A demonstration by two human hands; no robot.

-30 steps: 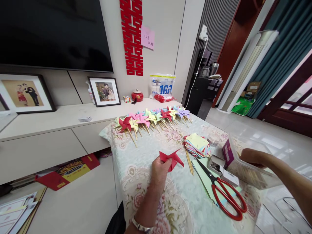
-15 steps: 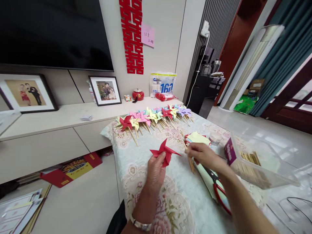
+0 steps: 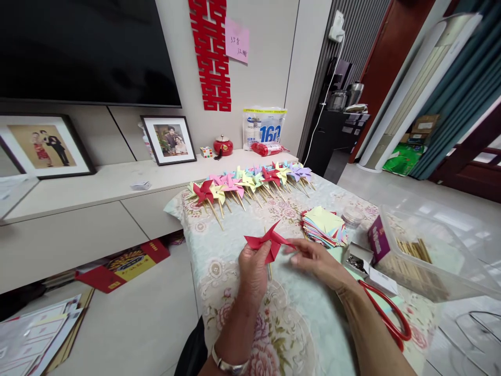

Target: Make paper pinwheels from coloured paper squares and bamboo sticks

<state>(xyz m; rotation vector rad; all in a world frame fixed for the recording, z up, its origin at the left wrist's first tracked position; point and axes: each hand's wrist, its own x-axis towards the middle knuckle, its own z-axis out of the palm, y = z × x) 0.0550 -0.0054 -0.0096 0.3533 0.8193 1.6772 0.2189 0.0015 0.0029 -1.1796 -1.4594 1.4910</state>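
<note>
My left hand (image 3: 252, 271) pinches a red paper pinwheel (image 3: 274, 239) over the table. A thin wooden stick (image 3: 271, 270) runs behind the pinwheel, its ends showing above and below the paper; the left fingers behind it are hidden. Just right of the pinwheel is my right hand (image 3: 323, 263), fingers stretched out at the tip of one blade. Whether they touch the paper I cannot tell. Red-handled scissors (image 3: 405, 328) lie under my right forearm, which hides their blades. A stack of coloured paper squares (image 3: 323, 222) sits beyond the right hand.
Several finished pinwheels (image 3: 229, 184) lie in a row along the far table edge. A small open box of metal bits (image 3: 357, 257) and a clear plastic bin (image 3: 438, 271) of sticks stand to the right. A round clear container (image 3: 352, 216) is near the stack.
My right hand has moved left from beside the paper stack to the pinwheel. The stick it held is now behind the pinwheel at my left hand. The view has turned slightly.
</note>
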